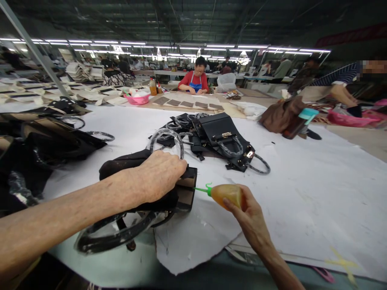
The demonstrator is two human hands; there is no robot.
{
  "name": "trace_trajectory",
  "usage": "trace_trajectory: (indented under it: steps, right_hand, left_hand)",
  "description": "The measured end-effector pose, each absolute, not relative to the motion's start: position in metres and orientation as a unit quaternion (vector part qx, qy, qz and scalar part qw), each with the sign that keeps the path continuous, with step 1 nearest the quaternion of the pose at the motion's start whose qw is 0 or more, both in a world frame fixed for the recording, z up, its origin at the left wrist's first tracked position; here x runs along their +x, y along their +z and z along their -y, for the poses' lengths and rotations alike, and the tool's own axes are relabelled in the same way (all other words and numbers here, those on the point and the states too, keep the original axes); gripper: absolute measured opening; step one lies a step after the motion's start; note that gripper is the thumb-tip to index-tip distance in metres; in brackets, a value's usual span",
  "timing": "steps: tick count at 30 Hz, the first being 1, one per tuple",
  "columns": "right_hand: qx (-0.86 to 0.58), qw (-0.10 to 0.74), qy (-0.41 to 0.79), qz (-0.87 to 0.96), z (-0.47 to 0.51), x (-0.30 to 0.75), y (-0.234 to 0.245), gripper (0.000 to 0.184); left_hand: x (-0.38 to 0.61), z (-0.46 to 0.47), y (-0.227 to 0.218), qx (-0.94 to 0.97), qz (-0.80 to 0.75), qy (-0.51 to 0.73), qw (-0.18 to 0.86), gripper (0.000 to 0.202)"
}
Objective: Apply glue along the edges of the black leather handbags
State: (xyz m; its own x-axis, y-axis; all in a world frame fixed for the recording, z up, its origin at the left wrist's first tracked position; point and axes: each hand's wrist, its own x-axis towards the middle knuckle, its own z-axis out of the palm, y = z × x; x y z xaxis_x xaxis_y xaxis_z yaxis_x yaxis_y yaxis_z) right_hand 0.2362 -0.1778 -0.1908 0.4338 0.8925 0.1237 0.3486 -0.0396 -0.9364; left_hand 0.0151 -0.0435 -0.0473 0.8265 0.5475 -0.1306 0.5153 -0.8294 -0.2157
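Note:
My left hand [161, 174] is closed on the upper edge of a black handbag [121, 163] lying on its side. Plastic film wraps the bag's looped handles, one behind my hand and one at the table's front edge. My right hand [249, 211] grips a squeeze bottle [226, 195] of amber liquid, probably glue, held roughly level. Its thin green nozzle points left and meets the bag's open edge, where brown lining shows. I cannot tell whether liquid is coming out.
Black bag parts with wrapped handles [222, 139] lie behind the handbag. More black bags [60, 141] are piled at the left. A brown cloth bundle [281, 114] and a teal-capped bottle [299, 123] stand at right. Across the table sits a co-worker in red [201, 78]; another leans in at right.

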Motion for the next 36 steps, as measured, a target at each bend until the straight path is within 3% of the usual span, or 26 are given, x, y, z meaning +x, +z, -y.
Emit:
trace_trajectory:
  steps: [36]
  right_hand:
    - [-0.697,0.415,0.304,0.499,0.183,0.230,-0.181,0.044]
  left_hand:
    - [0.003,0.078,-0.063,-0.955,0.267,0.088,0.096,0.028]
